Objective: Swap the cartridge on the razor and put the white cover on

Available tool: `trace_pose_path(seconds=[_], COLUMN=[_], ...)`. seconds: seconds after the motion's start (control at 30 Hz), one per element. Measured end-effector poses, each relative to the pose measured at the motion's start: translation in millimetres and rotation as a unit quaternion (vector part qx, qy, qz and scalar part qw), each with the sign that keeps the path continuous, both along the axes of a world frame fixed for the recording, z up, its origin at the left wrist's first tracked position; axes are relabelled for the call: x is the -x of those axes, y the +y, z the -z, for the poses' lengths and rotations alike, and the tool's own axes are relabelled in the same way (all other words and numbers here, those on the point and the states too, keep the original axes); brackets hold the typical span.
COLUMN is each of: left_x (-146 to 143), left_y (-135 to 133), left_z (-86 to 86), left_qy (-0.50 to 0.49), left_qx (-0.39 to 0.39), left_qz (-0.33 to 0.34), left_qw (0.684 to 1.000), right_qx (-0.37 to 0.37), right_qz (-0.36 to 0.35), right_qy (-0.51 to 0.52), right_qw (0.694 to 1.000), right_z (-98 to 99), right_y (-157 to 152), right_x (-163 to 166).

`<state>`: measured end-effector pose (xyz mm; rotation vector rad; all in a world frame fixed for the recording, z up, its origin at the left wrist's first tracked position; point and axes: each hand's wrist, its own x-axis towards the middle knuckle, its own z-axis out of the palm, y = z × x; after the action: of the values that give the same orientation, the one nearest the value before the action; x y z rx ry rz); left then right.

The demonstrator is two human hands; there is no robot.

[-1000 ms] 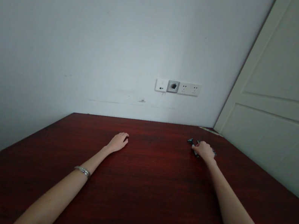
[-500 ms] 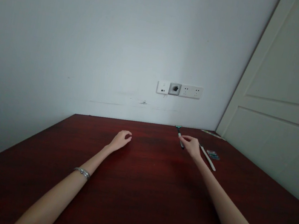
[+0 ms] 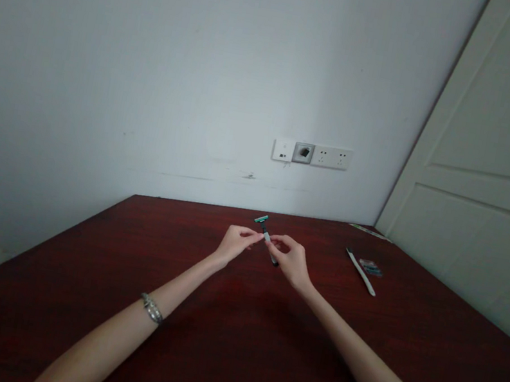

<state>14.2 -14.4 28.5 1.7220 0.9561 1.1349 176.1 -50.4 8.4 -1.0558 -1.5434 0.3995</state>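
Note:
A razor [image 3: 267,237] with a green head and a grey and black handle is held up over the middle of the table, its head pointing away to the upper left. My right hand [image 3: 291,261] pinches the handle between thumb and fingers. From the other side my left hand [image 3: 235,244] meets it, thumb and forefinger pressed together at the handle just below the head. Part of the handle is hidden behind the right fingers. A metal bracelet [image 3: 151,308] circles my left wrist.
On the dark red table [image 3: 207,359], a white curved stick-like object [image 3: 361,273] lies to the right, beside a small clear packet [image 3: 370,268]. A thin patterned strip [image 3: 370,232] rests at the far right corner. Wall sockets [image 3: 331,157] sit above the table's back edge; a pale door panel [image 3: 479,254] stands right.
My right hand has carried the razor left to the middle. My left hand has moved right and closed its fingertips on the handle. The view has shifted slightly.

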Motion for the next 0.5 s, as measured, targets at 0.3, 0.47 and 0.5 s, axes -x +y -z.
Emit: trace_pose_path(seconds=[0.3, 0.47, 0.5], left_x=[-7, -7, -6], left_y=[-7, -6, -6], left_z=[-0.4, -0.9, -1.1], left_qy=[-0.003, 0.024, 0.027], left_qx=[-0.040, -0.060, -0.062], left_qz=[-0.059, -0.073, -0.072], left_qw=[0.997, 0.995, 0.995], right_qx=[0.026, 0.075, 0.080], right_qz=[-0.006, -0.034, -0.040], right_qy=[0.039, 0.087, 0.096], right_qw=[0.999, 0.993, 0.991], right_z=[3.3, 5.9, 6.2], right_y=[-6, -7, -7], right_x=[12, 16, 16])
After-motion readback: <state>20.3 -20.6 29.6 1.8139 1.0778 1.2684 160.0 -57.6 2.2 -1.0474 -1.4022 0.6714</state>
